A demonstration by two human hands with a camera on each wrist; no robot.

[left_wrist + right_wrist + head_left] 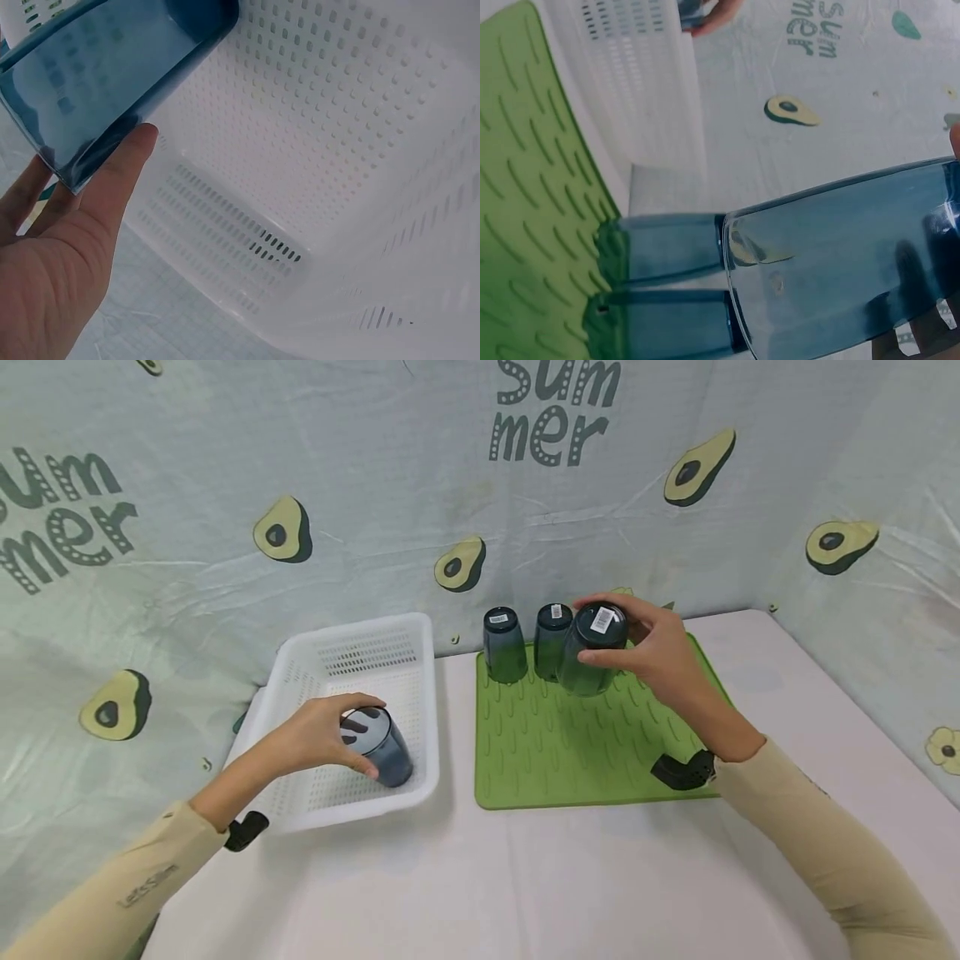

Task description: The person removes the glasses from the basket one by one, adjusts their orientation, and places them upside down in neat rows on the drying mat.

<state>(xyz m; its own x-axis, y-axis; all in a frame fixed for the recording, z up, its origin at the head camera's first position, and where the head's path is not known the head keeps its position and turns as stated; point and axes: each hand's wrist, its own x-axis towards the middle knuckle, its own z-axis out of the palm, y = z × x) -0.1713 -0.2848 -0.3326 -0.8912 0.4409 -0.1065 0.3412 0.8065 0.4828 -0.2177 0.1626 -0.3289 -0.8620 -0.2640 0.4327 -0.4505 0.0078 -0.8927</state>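
My left hand [330, 739] grips a dark blue translucent cup [378, 746] inside the white perforated basket [405, 635]; the left wrist view shows the cup [105, 82] against my thumb [120, 180], tilted above the basket floor [315, 150]. My right hand [645, 647] holds another blue cup [592, 647] upside down, tilted, over the back of the green ridged mat [570, 752]. Two more blue cups [504, 643] [551, 635] stand upside down at the mat's back edge, just left of it. In the right wrist view, the held cup [840, 262] fills the foreground beside those two cups [667, 247].
A white table [525, 877] carries basket and mat side by side. Avocado-print cloth [225, 485] walls the back and both sides. Black wrist mounts [678, 770] sit on both beige sleeves.
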